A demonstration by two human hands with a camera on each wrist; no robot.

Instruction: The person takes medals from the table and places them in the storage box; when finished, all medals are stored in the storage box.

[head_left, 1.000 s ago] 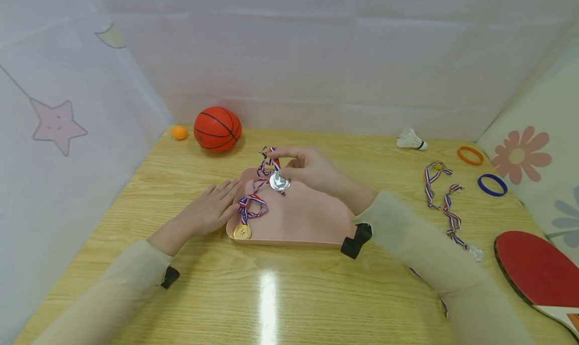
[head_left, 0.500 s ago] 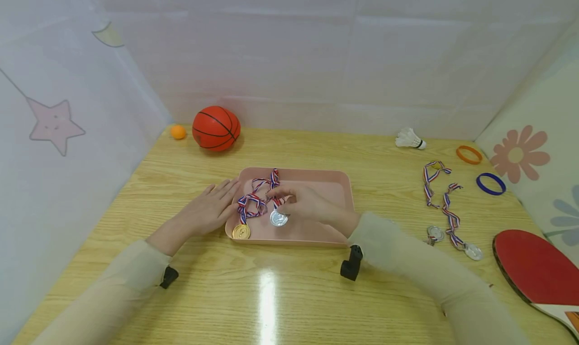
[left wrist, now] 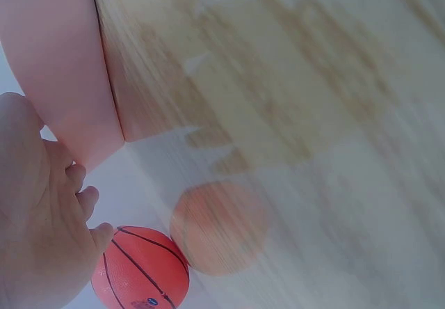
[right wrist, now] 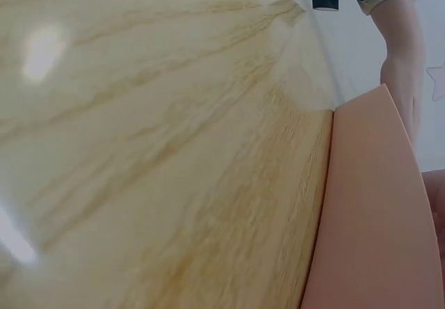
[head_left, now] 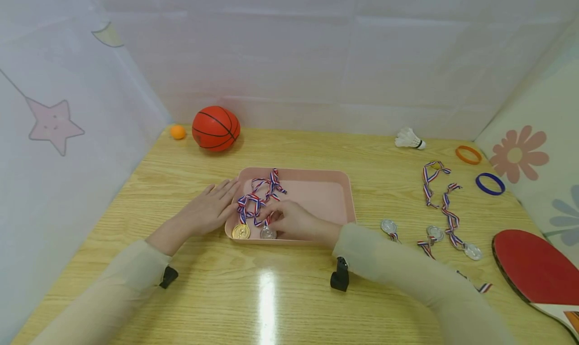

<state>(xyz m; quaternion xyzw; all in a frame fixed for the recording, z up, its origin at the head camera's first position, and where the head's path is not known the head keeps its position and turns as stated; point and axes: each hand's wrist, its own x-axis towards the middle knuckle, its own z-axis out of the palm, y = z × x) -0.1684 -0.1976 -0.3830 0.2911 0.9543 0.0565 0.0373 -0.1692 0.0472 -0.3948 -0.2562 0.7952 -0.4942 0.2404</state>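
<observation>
In the head view a pink tray stands on the wooden table. My left hand lies with straight fingers against its left rim; the left wrist view shows that hand beside the tray's outer wall. Inside the tray, my right hand pinches a silver medal by its striped ribbon, close to the disc. A gold medal lies just left of it, its ribbon tangled with the other. In the right wrist view the tray wall hides most of the right hand.
To the right lie silver medals, another ribboned medal, an orange wristband, a blue wristband and a red table tennis bat. Along the back are a shuttlecock, a small basketball and an orange ball.
My right hand has brought the silver medal down from the tray's back edge to its front, beside the gold medal. Its ribbon now lies in the tray. The left hand has stayed put.
</observation>
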